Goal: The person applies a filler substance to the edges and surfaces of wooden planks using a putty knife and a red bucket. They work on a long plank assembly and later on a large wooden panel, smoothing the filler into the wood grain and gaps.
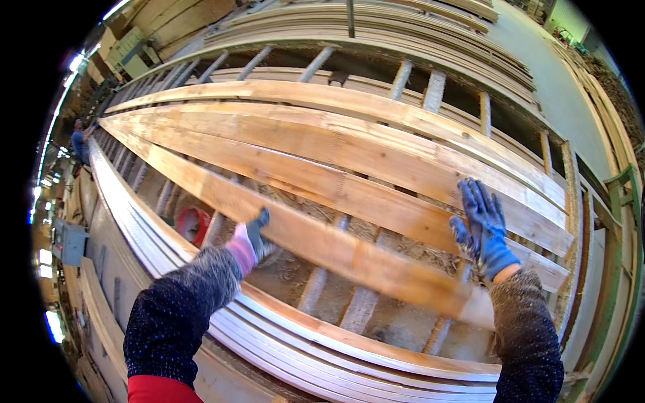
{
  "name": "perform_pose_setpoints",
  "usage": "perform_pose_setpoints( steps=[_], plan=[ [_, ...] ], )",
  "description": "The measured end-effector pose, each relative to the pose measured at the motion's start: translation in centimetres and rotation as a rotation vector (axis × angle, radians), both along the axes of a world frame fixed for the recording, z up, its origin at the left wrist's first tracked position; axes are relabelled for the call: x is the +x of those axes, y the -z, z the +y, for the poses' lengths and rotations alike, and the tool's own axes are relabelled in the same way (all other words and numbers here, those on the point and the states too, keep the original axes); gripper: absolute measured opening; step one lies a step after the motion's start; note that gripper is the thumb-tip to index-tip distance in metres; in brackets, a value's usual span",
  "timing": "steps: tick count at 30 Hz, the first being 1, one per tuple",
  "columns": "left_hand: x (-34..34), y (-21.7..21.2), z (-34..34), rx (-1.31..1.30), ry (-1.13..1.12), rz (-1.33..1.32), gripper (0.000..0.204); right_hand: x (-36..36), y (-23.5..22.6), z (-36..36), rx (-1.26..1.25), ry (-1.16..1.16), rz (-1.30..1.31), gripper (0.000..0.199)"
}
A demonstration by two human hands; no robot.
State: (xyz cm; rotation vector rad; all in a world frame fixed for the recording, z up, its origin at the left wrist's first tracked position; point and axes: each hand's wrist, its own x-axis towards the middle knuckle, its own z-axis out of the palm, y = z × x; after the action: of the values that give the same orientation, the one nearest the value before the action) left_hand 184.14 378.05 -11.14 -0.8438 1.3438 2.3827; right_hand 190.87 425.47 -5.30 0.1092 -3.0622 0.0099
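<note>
Nearest me on the rack, a long flat wooden board [329, 243] lies at a slant, its near right end blurred. My left hand [252, 242], in a dark glove with a pink cuff, has this board's near edge between its thumb on top and fingers partly hidden beneath. My right hand [482, 225], in a blue glove, is open with fingers stretched over the right ends of the farther boards; whether it touches them I cannot tell. Beyond the near board, a jointed wooden board [295, 171] and several more fan out from the far left.
Metal crossbars [314, 290] carry the boards, with shavings beneath. A stack of white-edged boards [316, 352] runs along my side. A red round object [192, 225] sits below the bars. Lumber piles [403, 40] lie beyond the rack. Another person [80, 141] stands at the far left.
</note>
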Motion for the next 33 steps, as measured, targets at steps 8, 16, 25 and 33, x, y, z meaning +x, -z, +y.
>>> perform_pose_setpoints(
  steps=[8, 16, 25, 33],
  plan=[
    [2.4, -0.8, -3.6, -0.211, 0.135, -0.232, 0.058, -6.6, 1.8, -0.8, -0.155, 0.206, -0.054, 0.058],
    [1.1, -2.3, -0.7, -0.176, -0.017, -0.286, 0.054, -4.3, 2.3, -1.0, -0.040, 0.075, -0.021, 0.065],
    [0.5, -2.7, -0.4, -0.154, -0.023, -0.359, 0.055, -2.9, 4.2, -1.2, -0.028, 0.019, -0.022, 0.068],
    [1.0, -2.2, -0.5, -0.153, -0.085, -0.401, 0.049, -0.1, 3.1, -3.0, -0.021, -0.177, 0.074, 0.079]
  ],
)
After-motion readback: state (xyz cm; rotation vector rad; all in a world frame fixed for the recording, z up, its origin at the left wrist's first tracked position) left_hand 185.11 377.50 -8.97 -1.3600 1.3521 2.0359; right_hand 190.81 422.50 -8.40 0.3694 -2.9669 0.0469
